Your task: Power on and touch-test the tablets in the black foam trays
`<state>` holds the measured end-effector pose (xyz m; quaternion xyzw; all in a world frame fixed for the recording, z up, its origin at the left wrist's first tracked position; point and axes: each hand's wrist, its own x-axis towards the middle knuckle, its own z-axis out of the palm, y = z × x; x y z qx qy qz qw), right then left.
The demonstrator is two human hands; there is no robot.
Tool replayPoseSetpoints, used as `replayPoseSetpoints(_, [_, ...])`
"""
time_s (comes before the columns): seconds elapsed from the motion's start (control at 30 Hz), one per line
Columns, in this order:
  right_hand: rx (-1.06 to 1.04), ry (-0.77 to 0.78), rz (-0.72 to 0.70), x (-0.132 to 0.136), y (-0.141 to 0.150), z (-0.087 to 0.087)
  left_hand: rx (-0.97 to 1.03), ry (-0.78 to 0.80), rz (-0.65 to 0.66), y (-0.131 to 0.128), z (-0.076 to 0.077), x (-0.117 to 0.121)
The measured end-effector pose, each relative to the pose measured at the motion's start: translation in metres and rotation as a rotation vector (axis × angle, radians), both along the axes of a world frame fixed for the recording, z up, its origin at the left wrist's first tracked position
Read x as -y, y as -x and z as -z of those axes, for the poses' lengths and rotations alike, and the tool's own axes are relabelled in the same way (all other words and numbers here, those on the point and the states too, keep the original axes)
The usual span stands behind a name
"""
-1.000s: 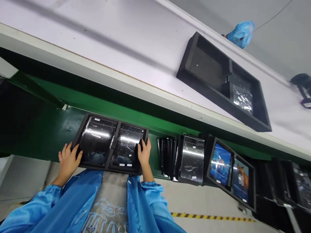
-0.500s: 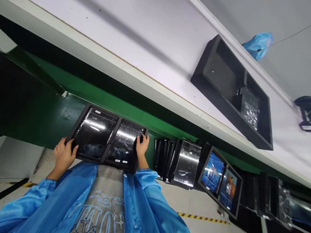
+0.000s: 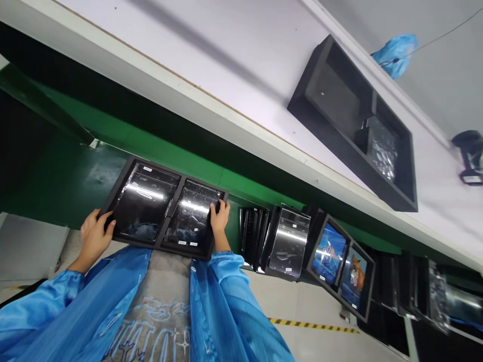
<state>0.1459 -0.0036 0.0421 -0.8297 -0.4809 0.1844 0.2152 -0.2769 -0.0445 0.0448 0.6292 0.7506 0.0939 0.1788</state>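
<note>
Over at the left end, the black tray (image 3: pixel 174 202) is held by the left hand (image 3: pixel 94 234), fingers half-curled round the rim. Two film-wrapped dark panels (image 3: pixel 145 203) are seated in it, over the green shelf (image 3: pixel 71 186). Right rim's gripped by the right hand (image 3: pixel 220 219), fingers bent, thumb inside. Probably best kept level, thumbs off the film.

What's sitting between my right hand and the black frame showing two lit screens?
The head view shows a row of slim dark pieces nearer your right hand, then a glossy dark panel nearer that frame.
</note>
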Motion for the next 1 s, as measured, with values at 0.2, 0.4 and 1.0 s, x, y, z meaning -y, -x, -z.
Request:
replayPoseSetpoints(0.2, [0.014, -0.006, 0.012, -0.001, 0.004, -0.003, 0.111, -0.024, 0.05, 0.018, 0.008, -0.006])
replayPoseSetpoints(0.4, [0.007, -0.025, 0.034, -0.002, 0.005, -0.001, 0.141, -0.025, -0.003, 0.013, 0.007, -0.006])
replayPoseSetpoints(1.0, [0.005, -0.05, 0.025, -0.003, 0.006, -0.003, 0.203, 0.034, -0.093, 0.006, 0.001, -0.011])
